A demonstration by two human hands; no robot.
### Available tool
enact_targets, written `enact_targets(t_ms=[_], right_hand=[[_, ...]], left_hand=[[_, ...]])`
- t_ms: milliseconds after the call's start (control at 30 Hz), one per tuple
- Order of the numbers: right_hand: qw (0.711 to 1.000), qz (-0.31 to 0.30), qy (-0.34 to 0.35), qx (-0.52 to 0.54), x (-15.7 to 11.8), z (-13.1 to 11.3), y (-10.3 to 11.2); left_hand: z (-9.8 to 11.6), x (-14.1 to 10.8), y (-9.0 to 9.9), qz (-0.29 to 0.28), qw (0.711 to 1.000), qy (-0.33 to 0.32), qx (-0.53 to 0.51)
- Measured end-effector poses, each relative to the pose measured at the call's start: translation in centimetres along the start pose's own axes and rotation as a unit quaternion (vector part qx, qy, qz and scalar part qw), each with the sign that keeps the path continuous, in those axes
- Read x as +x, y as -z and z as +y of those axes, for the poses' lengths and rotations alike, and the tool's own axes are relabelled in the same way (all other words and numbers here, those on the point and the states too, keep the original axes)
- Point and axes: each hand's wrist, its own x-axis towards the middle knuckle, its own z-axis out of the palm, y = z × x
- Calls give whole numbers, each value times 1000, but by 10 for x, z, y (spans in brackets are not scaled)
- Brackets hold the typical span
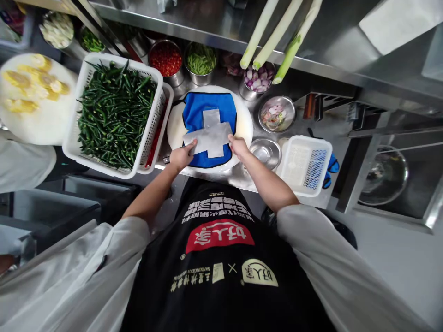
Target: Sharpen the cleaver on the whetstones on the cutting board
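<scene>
A metal counter stretched beneath a shelf, over whose edge three long white-and-green stalks stuck out. On the counter, a round white board bore a blue cloth with dark edging. The task's things lay there: a silver-grey lower strip rested on the cloth, and an upper strip crossed over it. The left hand pinched the upper strip's left end between thumb and fingers; the right hand gripped its right end the same way. Left of the board stood a white basket heaped with green chillies. Behind the board were metal pots of chopped red pieces and green slices. To the right, a metal bowl sat just beside the board, with a white plastic tray beyond it.
</scene>
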Motion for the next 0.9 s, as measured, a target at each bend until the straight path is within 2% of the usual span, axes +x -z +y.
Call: enact_targets(t_ms=[67, 167, 233, 333, 400, 567, 633, 767, 833, 900], right_hand=[[1000, -3, -17, -24, -16, 10, 5], [996, -14, -67, -52, -39, 34, 15], [997, -15, -60, -38, -30, 28, 12], [1000, -15, -9, -12, 8, -5, -1], [1000, -14, 11, -12, 16, -12, -3], [996, -29, -51, -67, -33, 41, 18], [997, -26, -46, -53, -28, 37, 15], [1000, -12, 4, -4, 13, -9, -3], [1000, -20, 5, -16, 7, -6, 0], [998, -43, -11, -51, -15, 17, 11]], left_hand=[[1, -13, -5, -28, 1000, -11, -4], [5, -43, -25, -87, 996, -21, -17], [5, -37, -25, -74, 997, -11, -22], [1, 2, -5, -8, 1000, 10, -18], [0, 12, 2, 11, 1000, 14, -18], [6, -45, -31, -92, 995, -16, -20], [5, -40, -30, -85, 996, -11, -21], [0, 10, 2, -1, 1000, 21, -18], [2, 4, 2, -7, 1000, 20, -17], [7, -24, -13, -53, 998, 8, -18]])
